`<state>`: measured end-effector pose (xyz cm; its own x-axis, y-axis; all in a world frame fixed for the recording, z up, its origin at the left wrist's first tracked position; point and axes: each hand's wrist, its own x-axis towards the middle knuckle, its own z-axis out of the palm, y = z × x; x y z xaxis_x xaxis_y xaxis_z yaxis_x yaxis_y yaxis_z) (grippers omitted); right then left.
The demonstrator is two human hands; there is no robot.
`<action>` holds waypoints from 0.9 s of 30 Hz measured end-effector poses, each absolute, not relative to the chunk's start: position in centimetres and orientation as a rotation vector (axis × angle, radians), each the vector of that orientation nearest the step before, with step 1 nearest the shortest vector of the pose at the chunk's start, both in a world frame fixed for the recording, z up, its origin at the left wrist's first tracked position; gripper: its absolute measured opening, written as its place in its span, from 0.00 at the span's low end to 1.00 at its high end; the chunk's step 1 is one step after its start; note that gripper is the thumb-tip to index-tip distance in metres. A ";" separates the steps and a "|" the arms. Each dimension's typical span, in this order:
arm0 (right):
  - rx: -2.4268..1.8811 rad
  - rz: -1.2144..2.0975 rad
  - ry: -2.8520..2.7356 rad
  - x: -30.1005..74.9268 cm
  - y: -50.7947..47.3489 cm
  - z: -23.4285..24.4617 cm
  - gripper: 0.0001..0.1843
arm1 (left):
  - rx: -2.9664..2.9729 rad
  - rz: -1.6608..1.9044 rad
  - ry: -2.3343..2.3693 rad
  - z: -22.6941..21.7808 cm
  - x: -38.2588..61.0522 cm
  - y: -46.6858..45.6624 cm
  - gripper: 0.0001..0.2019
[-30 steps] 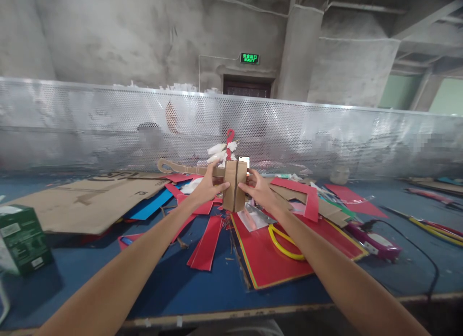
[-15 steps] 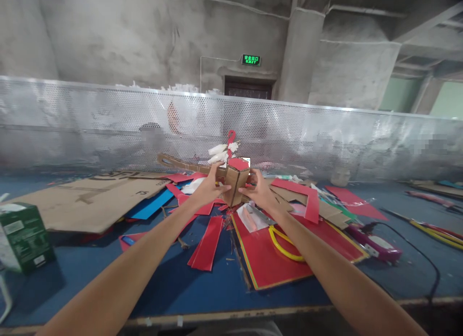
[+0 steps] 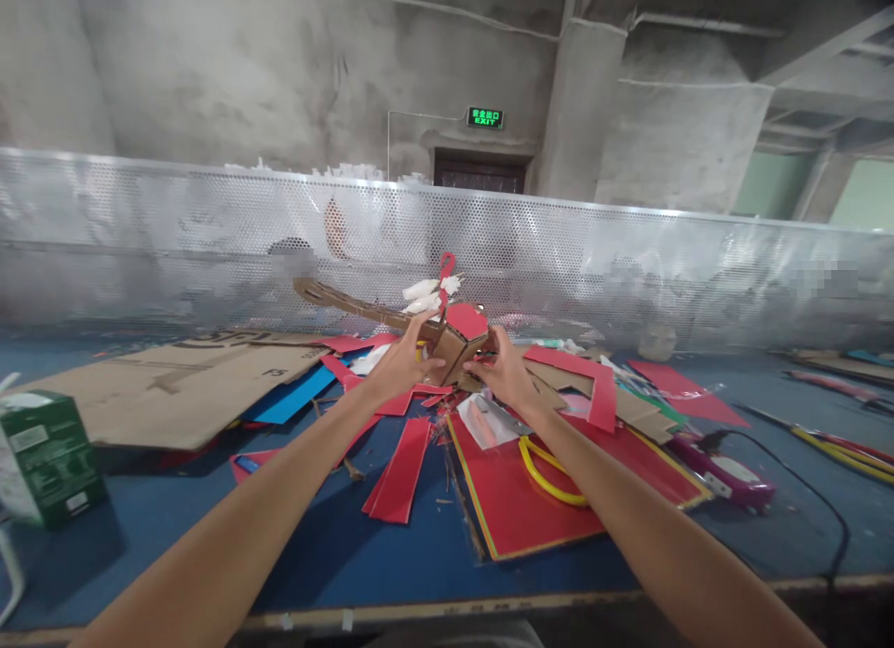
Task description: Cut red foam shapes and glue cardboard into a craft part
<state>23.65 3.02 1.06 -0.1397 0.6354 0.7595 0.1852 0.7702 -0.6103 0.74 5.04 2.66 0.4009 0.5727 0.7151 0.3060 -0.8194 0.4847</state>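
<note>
Both arms reach out over the blue table [image 3: 335, 555]. Between the hands is a cardboard model [image 3: 457, 336] with a red top face, a long cardboard arm [image 3: 335, 299] sticking out to the left, and white tufts with a red loop [image 3: 440, 280] behind it. My left hand [image 3: 401, 364] grips its left side, fingers wrapped round. My right hand [image 3: 507, 369] grips its right side. The model is tilted, its red top turned toward me, just above the red scraps.
Red paper strips [image 3: 398, 471], a red board [image 3: 531, 499] with a yellow loop [image 3: 545, 466], flat cardboard sheets [image 3: 174, 387], a blue sheet, a purple glue gun [image 3: 726, 471] with cord and a green box [image 3: 42, 457] lie on the table. A perforated metal screen [image 3: 209, 229] stands behind.
Both hands have tipped the cardboard model forward and lowered it. Its red top now faces me, and its long arm has risen at the left.
</note>
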 end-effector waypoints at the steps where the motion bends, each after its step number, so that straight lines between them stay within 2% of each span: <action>1: -0.662 0.455 -1.694 23.6 2.9 1.1 0.30 | 2.373 1.387 0.759 2.7 0.7 5.1 0.43; 10: -0.694 0.610 -1.634 23.6 3.1 1.2 0.36 | 2.134 1.307 0.670 2.7 0.7 5.7 0.47; 27: -0.775 0.716 -1.545 23.8 3.2 1.4 0.35 | 2.033 1.304 0.841 2.6 1.4 5.8 0.47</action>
